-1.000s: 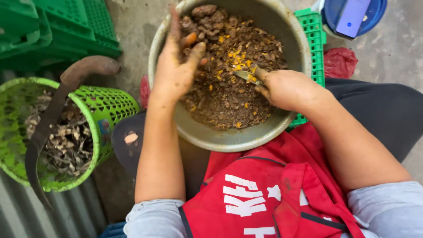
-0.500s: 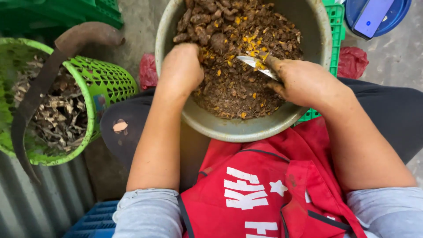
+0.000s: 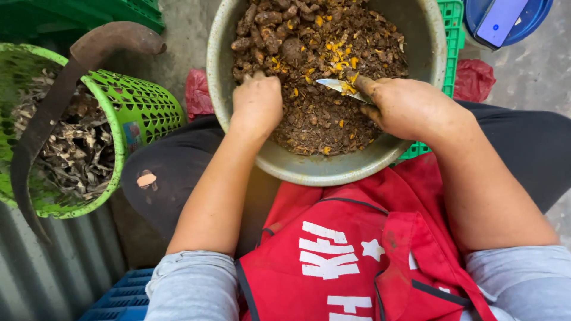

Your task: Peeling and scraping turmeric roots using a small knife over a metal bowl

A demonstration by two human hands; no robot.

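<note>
Seen from above, a person in a red apron (image 3: 357,261) sits with a large round metal basin (image 3: 428,71) at twelve o'clock, filled with muddy brown roots (image 3: 279,30) and orange-yellow peelings (image 3: 336,59). The left hand (image 3: 257,104) is curled knuckles-up with its fingertips dug into the roots; whether it grips one cannot be told. The right hand (image 3: 410,107), at one o'clock, grasps a small knife (image 3: 336,86) with its blade pointing left over the pile. At nine o'clock stands a green plastic basket (image 3: 140,107) of dry scraps.

basket (image 3: 143,113) left of bowl (image 3: 428,65), roots (image 3: 309,65) inside
</note>
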